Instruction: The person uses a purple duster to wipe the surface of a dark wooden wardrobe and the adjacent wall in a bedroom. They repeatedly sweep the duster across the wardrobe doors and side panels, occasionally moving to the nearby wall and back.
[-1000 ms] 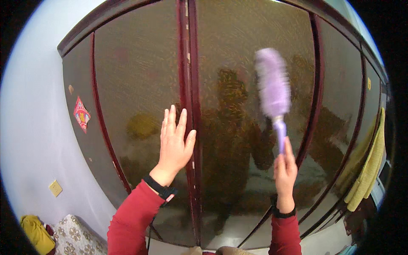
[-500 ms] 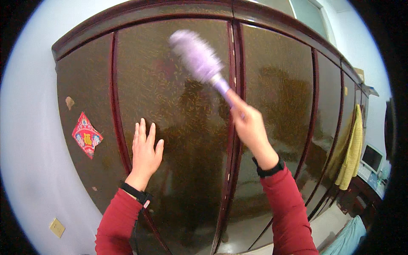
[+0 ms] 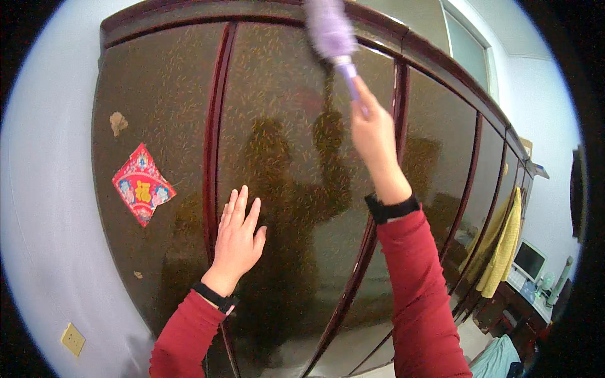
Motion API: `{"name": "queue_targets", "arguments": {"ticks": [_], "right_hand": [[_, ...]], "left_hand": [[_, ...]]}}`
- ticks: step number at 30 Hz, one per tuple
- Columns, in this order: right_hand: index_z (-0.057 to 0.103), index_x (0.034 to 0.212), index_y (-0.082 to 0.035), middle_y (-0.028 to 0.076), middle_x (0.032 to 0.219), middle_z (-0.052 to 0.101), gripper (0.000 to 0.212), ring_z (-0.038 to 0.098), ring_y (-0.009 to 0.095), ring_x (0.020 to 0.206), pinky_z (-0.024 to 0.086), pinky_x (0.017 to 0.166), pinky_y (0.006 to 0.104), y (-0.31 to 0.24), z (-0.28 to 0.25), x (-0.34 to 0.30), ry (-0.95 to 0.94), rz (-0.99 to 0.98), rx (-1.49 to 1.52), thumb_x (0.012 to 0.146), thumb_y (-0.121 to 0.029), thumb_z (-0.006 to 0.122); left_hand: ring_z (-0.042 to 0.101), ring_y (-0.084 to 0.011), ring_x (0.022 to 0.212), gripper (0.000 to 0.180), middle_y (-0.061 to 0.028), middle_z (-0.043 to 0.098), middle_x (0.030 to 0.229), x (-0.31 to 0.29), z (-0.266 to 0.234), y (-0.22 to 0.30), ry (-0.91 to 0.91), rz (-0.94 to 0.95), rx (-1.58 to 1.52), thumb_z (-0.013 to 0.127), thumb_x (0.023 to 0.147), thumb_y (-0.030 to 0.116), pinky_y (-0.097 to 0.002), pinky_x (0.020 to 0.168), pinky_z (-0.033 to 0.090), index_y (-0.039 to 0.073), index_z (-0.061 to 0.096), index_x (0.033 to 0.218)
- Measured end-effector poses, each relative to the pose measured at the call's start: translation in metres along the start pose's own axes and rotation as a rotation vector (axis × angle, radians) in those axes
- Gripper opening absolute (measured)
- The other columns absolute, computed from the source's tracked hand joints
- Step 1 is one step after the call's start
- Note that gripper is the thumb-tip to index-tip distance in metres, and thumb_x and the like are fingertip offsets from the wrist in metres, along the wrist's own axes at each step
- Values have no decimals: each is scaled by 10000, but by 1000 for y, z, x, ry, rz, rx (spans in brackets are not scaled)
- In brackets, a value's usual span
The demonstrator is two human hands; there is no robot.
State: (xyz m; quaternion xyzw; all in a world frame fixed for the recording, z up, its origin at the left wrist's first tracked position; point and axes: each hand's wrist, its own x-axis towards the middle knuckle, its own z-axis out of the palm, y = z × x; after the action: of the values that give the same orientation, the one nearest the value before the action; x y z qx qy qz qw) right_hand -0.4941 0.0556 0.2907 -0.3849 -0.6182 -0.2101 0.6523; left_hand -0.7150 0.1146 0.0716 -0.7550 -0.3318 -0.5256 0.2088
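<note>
Mostly glossy brown wardrobe (image 3: 296,195) (pale wall (image 3: 50,189) beside); right fingers (image 3: 367,96) grasping purple duster (image 3: 331,34), left fingers (image 3: 239,206) outstretched.

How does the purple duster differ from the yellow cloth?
The purple duster points up, held in the right hand; the yellow cloth hangs down, untouched. The duster looks fluffy and blurred; the cloth looks flatter and sharper. The duster has a handle; the cloth shows none. Both look soft.

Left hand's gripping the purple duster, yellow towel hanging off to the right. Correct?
Wrong hand: the head view shows the right hand gripping the purple duster; the left hand is open and holds nothing. The yellow towel does hang off to the right.
</note>
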Motion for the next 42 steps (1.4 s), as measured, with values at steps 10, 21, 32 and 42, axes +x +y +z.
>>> {"name": "queue_targets", "arguments": {"ticks": [10, 21, 32, 42], "right_hand": [[644, 1369, -100, 189, 1287, 692, 365, 696, 248, 1173, 528, 989, 346, 62, -20, -36, -255, -342, 53, 1007, -93, 598], [600, 1407, -243, 93, 691, 621, 498, 678, 303, 606, 543, 512, 456, 113, -27, -255, -1188, -597, -434, 924, -124, 569], [645, 1379, -143, 157, 986, 743, 390, 712, 332, 831, 570, 733, 411, 163, -96, -91, -24, -443, -344, 991, -143, 603], [619, 1405, -156, 134, 834, 680, 467, 679, 313, 717, 567, 641, 431, 212, -111, -225, -526, -282, -381, 939, -121, 642]], "left_hand": [[275, -469, 1502, 701, -306, 262, 1625, 2, -3, -4, 275, -157, -15, 631, 978, 204, -516, 1233, 256, -52, 326, 1555], [266, -447, 1520, 679, -276, 268, 1643, -56, -4, -7, 388, -326, -85, 585, 1010, 191, -508, 1241, 220, -42, 290, 1576], [264, -461, 1519, 542, -242, 310, 1642, -32, 23, 36, 140, -144, -114, 604, 1000, 188, -533, 1219, 243, 44, 491, 1510], [230, -460, 1533, 605, -255, 262, 1659, -49, 51, 56, 18, -125, -147, 603, 986, 157, -543, 1224, 224, 39, 426, 1552]]}}
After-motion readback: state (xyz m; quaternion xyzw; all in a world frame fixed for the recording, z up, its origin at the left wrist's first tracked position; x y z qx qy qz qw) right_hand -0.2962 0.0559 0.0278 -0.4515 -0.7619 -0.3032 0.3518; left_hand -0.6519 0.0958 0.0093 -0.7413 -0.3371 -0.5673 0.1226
